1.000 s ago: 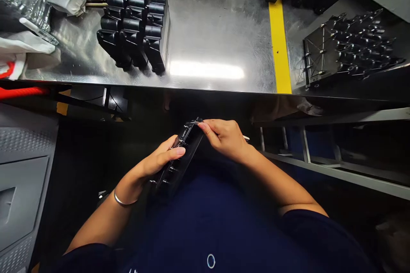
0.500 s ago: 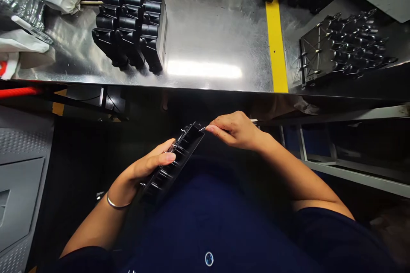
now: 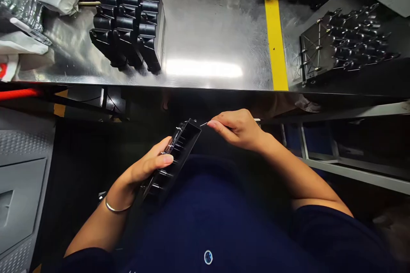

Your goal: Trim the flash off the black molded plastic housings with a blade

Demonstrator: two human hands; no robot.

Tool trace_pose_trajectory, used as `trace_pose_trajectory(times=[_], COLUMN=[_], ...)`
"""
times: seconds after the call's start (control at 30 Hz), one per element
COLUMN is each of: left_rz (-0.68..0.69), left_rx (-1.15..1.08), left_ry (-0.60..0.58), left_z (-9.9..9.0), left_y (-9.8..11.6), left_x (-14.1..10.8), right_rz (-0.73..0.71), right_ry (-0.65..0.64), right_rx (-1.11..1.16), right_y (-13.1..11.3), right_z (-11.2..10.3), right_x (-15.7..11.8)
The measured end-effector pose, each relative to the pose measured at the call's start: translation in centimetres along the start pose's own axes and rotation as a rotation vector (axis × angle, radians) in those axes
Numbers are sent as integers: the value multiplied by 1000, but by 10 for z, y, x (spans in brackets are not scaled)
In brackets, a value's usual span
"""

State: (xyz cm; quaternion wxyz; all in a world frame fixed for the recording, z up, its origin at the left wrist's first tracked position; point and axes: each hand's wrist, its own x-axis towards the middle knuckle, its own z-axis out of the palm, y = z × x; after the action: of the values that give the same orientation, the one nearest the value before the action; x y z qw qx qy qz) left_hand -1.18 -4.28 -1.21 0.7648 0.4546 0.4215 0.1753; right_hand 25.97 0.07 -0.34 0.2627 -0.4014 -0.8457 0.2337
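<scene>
My left hand (image 3: 152,163) grips a long, hollow black plastic part (image 3: 179,153) by its side, thumb over the near edge. The part is tilted, its upper end pointing away to the right, and ribs and pins show along it. In my closed right hand (image 3: 238,130) is a slim tool with a thin metal blade (image 3: 204,124). The blade's tip is at the part's upper right corner; whether it touches cannot be made out. A pale end of the tool shows behind the hand, and the fingers hide the rest.
Ahead is a metal table (image 3: 205,30) with a yellow tape strip (image 3: 276,47). Black plastic parts (image 3: 128,25) stand in rows at left; more black parts (image 3: 355,42) lie at right. A grey cabinet (image 3: 22,179) is at my left, a metal frame (image 3: 358,175) at my right.
The black part has turned a little in my left hand's hold, its upper end moving up and left. The blade has drawn back from inside that end to its outer corner.
</scene>
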Motion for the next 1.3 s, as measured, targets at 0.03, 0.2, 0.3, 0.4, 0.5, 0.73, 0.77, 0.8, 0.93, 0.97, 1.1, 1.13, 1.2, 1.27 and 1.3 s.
trace_pose_trajectory(times=[0.03, 0.2, 0.3, 0.4, 0.5, 0.73, 0.77, 0.8, 0.93, 0.97, 1.1, 1.13, 1.2, 1.27, 1.3], left_rz=[-12, -48, -56, -52, -52, -45, -34, -8, 178, 223, 443, 491, 553, 565, 566], left_rx=[-7, -33, -14, -4, -4, -115, -149, -151, 238, 346, 532, 560, 614, 641, 642], left_ry=[3, -26, -40, -28, 8, 41, 92, 184, 705, 774, 837, 848, 859, 829, 804], left_z=[1, -3, -4, -2, 0, 4, 4, 5, 9, 9, 11, 10, 9, 7, 6], left_y=[-1, -5, -8, -11, -9, -5, -7, -9, -25, -32, -54, -58, -61, -61, -60], left_x=[-1, 0, 5, 9, 10, 13, 15, 18, 25, 25, 20, 19, 16, 15, 14], right_rz=[0, 3, 21, 71, 105, 74, 73, 81, 101, 64, -118, -140, -173, -227, -262], right_ry=[-20, -63, 30, 89, 88, 90, 127, 175, 274, 254, 191, 177, 123, 69, 60], right_rx=[-13, -14, 28, 28, -31, 49, 102, 139, 105, 70, -153, -206, -269, -301, -317], right_y=[0, -1, -3, -9, -17, -21, -21, -20, -18, -18, -19, -19, -21, -22, -22], right_z=[-1, 0, 6, 16, 27, 26, 23, 21, 16, 16, 20, 20, 18, 15, 13], right_x=[0, -1, 1, 5, 5, 2, 2, 3, 3, 3, 1, 0, 0, 0, 0])
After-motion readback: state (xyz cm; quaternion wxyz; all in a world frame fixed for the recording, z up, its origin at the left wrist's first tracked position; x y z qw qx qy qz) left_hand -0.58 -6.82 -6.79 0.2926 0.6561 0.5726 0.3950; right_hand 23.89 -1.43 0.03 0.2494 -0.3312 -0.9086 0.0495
